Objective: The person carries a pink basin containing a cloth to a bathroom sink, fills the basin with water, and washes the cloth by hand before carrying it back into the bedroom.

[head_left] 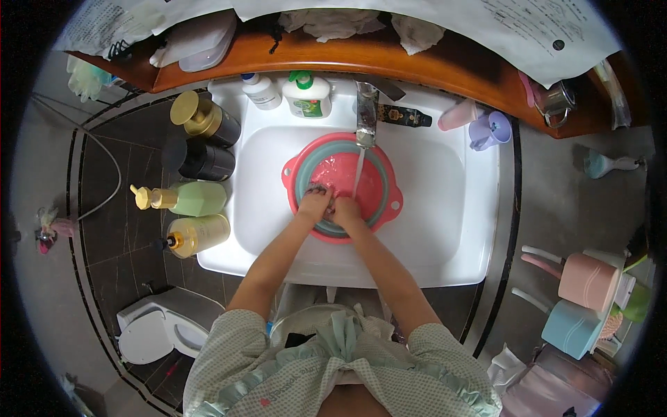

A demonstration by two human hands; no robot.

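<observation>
White sink — fingers partly hide basin.

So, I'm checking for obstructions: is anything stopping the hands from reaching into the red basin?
Nothing visible blocks them: the left hand and the right hand are both inside the basin. The water stream from the faucet falls close to the right hand. What they hold, if anything, is too unclear to name.

Sink: glossy, smooth. Basin: smooth plastic. Faucet: shiny metal. Shelf: glossy wood. Sleeves: matt cloth.
</observation>
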